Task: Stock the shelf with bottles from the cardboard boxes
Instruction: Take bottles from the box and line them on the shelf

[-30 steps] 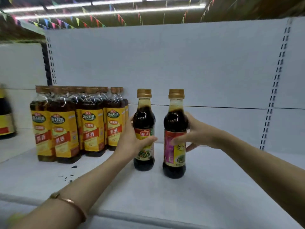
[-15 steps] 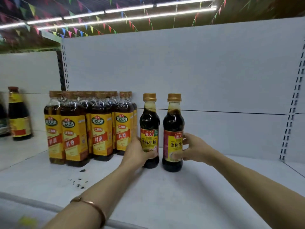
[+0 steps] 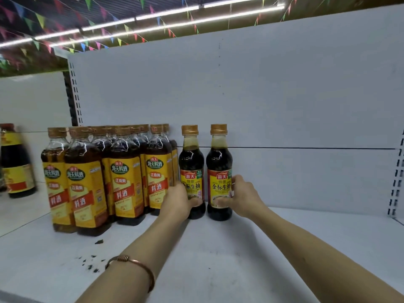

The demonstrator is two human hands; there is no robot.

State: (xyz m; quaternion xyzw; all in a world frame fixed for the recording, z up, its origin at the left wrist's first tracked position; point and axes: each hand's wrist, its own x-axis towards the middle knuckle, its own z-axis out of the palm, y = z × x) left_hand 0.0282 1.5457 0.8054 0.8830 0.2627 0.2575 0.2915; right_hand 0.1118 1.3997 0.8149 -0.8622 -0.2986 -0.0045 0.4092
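The left hand [image 3: 177, 201] is wrapped round the lower body of a dark soy-sauce bottle w/ a gold cap and red-yellow label [image 3: 191, 171], thumb laid across the label's base; the right hand [image 3: 242, 196] is clamped the same way on a second, matching dark gold-capped bottle [image 3: 219, 171], fingers round its right side; both bottles are held upright at centre frame, standing on the white metal shelf [image 3: 218, 259] just beside each other, a narrow gap between them, close to the white back panel [image 3: 240, 95]. A thin copper-coloured bangle [image 3: 133, 267] is worn on the left wrist, lower centre-left. Just left of the left-hand bottle a tight block of taller amber cooking-wine bottles w/ yellow labels [image 3: 124, 178] is ranged in rows front to back; whether the block is touched by the left hand cannot be told. Small dark specks [image 3: 89, 261] are scattered on the shelf in front of that block. At the far left edge a blurred dark bottle w/ a yellow-red label [image 3: 15, 162] is seen on the adjoining bay. Across the top of the frame, strip lights [image 3: 153, 20] and coloured triangular bunting [image 3: 98, 42] are strung.
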